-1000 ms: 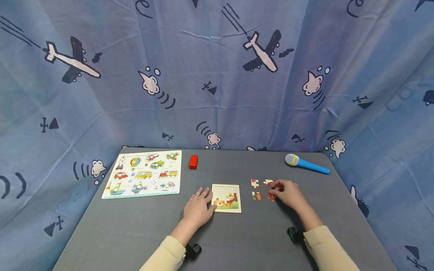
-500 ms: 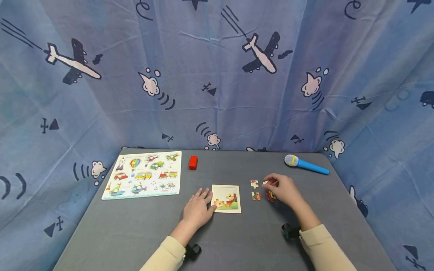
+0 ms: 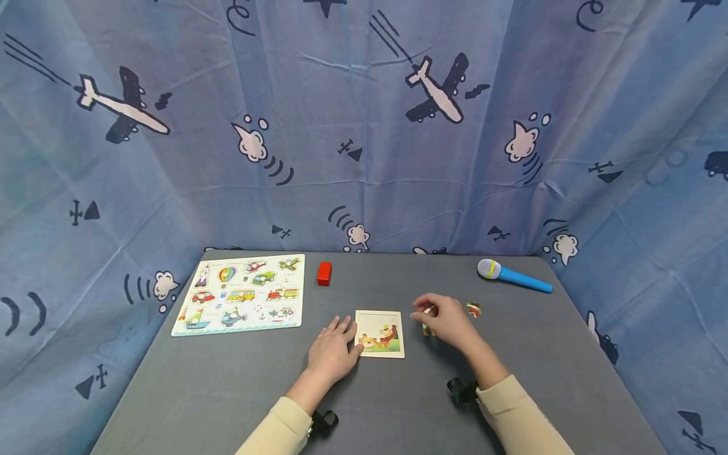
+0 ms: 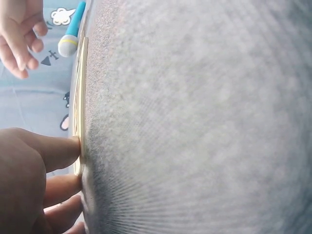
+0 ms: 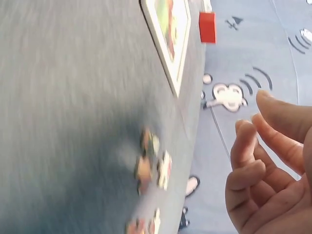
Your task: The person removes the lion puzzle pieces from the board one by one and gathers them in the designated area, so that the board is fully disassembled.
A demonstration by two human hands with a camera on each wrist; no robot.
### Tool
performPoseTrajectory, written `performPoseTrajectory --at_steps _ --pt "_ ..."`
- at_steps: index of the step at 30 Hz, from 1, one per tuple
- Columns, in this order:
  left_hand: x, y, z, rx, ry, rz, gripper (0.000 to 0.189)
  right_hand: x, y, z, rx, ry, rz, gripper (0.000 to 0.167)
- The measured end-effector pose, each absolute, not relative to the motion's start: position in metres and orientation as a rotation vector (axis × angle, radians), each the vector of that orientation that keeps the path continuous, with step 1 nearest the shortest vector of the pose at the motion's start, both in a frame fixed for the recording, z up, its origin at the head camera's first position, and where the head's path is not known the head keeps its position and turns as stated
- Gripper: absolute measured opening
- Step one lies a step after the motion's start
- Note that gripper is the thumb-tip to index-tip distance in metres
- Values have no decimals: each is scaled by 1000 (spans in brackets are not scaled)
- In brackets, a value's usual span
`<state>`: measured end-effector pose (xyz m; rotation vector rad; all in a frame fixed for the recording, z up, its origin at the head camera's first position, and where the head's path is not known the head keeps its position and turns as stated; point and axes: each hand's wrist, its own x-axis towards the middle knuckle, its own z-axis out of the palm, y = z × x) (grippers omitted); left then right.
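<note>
My left hand (image 3: 332, 351) lies with spread fingers on the table, its thumb touching the lower left corner of a square puzzle board (image 3: 379, 316) with a cartoon picture in it. In the left wrist view, the thumb (image 4: 61, 153) meets the board's pale edge. Over the loose jigsaw pieces hovers my right hand (image 3: 446, 319), fingers loosely bent. The right wrist view shows that hand (image 5: 273, 180) with nothing between thumb and fingers. Below it lie puzzle pieces (image 5: 165, 169), somewhat blurred. Another piece (image 3: 474, 309) shows right of the hand; others are partly hidden under it.
A large picture board (image 3: 239, 294) with vehicles lies at the back left. Close by stands a red block (image 3: 324, 273). A blue toy microphone (image 3: 514, 275) lies at the back right. Behind the grey table (image 3: 398, 411) hangs a blue curtain (image 3: 364, 126).
My right hand has moved left from the right-hand puzzle pieces to above the left ones, uncovering a piece on its right. My left hand and the puzzle board stay in place.
</note>
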<state>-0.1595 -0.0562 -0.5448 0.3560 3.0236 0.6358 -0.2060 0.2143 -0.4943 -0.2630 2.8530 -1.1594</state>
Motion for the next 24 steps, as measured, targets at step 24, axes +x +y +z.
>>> performPoseTrajectory --at_steps 24 --pt "-160 -56 -545 348 3020 579 55 -211 155 -535 -335 2823 -933 28"
